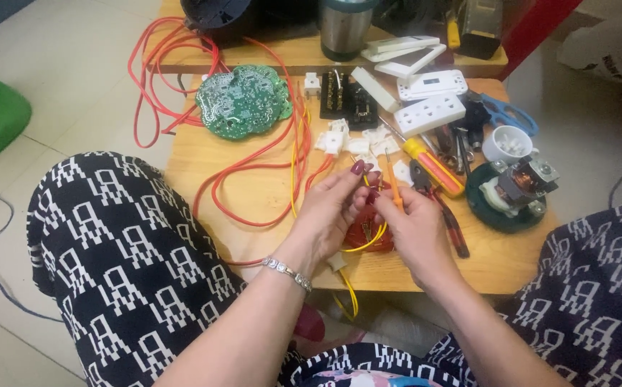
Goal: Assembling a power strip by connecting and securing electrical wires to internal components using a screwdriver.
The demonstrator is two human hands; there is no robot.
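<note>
Head view is looking down over knees in black-and-white patterned trousers (117, 244) to a low wooden worktop (253, 193). Nearest, the left hand (325, 211), wearing a silver bracelet (287, 272), is pinching thin yellow insulated wires (368, 244) between thumb and fingertips, its grip closed on them. The right hand (415, 229) is sitting just beside it, its grip closed round a slim orange-handled tool (392, 185) whose tip is pointing up between the two hands; what the tip is doing to the wire is hidden by the fingers. Behind the hands a small red wound part (368, 233) is lying on the worktop, with the yellow wires looping round it and down over the front edge to a white plug connector (336, 261).

Judging by this, the wiring step is under way at the wire ends, and the following move would call for steady fingertip control, keeping the thin wire taut and the tool off the fingers.

Further back, red-handled pliers (443, 208) and a yellow-and-red screwdriver (434, 166) are lying to the right, near a small electric motor on a dark green round base (515, 188). White plastic connectors (357, 142) are scattered mid-worktop among long orange-red wires (253, 161). Beyond them a round green circuit board (243, 100), a white socket strip (429, 113), blue-handled scissors (508, 115) and a steel flask (343, 29) are resting.
</note>
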